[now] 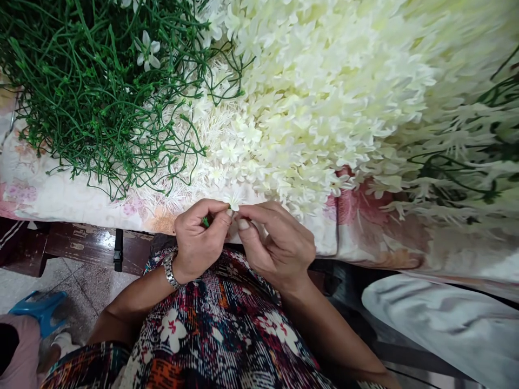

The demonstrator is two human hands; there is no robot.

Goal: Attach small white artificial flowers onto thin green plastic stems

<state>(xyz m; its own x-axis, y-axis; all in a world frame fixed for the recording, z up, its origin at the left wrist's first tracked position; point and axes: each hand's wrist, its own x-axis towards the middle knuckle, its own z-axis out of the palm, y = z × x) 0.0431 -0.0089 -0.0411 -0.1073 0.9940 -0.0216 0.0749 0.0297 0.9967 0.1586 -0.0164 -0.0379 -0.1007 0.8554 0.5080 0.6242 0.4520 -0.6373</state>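
Close to the table's near edge, my left hand (200,237) pinches a thin green plastic stem between thumb and forefinger. A small white artificial flower (232,201) sticks up just above those fingertips. My right hand (279,240) meets it from the other side, its curled forefinger and thumb at the petals. How firmly the right fingers grip is partly hidden. A heap of loose white petal pieces (324,97) lies right beyond both hands. Green plastic stems (93,92) are piled at the far left, with one white flower (147,51) on top.
A floral cloth (73,197) covers the table. More white blossoms with green stems (458,167) lie at the right. White fabric (446,319) bulges below the table's right side. A blue stool (40,310) and part of a seated person are at lower left.
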